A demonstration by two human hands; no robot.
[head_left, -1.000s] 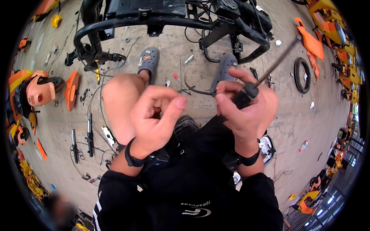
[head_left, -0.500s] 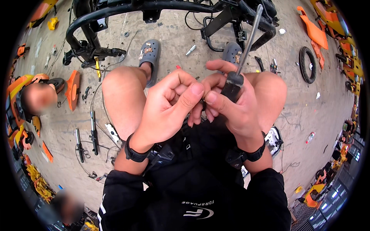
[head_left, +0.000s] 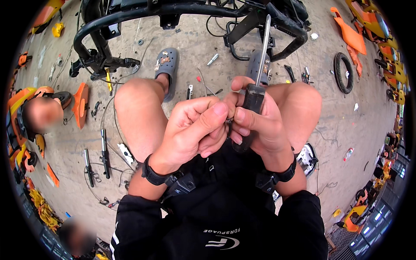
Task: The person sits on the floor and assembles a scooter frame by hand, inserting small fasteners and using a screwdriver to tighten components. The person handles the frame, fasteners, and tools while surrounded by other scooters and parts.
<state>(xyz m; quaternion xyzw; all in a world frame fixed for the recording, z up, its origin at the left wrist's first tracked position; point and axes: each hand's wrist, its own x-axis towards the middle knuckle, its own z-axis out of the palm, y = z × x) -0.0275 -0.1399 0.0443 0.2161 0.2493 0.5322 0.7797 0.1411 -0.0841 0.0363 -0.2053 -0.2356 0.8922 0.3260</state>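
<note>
- While both hands meet on the person's side of the black frame (head_left: 168, 21), the left hand (head_left: 195, 128) pinches a small dark piece (head_left: 229, 122) between thumb and bent fingers; its kind cannot be determined.
- The right hand (head_left: 260, 119) grips a screwdriver (head_left: 254, 100) by its black handle; its thumb and fingertips also close in at the small dark piece.
- The screwdriver's metal shaft points up toward the right part of the frame; contact with the frame cannot be confirmed.
- 2 grey clogs are worn: the left clog (head_left: 167, 66) lies on the near side of the frame, the right clog (head_left: 256, 65) by its right part, partly hidden.
- A silver cylinder (head_left: 212, 60) lies on the floor just short of the frame.
- 2 rods (head_left: 104, 152) lie to the near left of the frame, well apart from it.
- A black tyre (head_left: 338, 71) and an orange panel (head_left: 350, 35) lie to the right of the frame.
</note>
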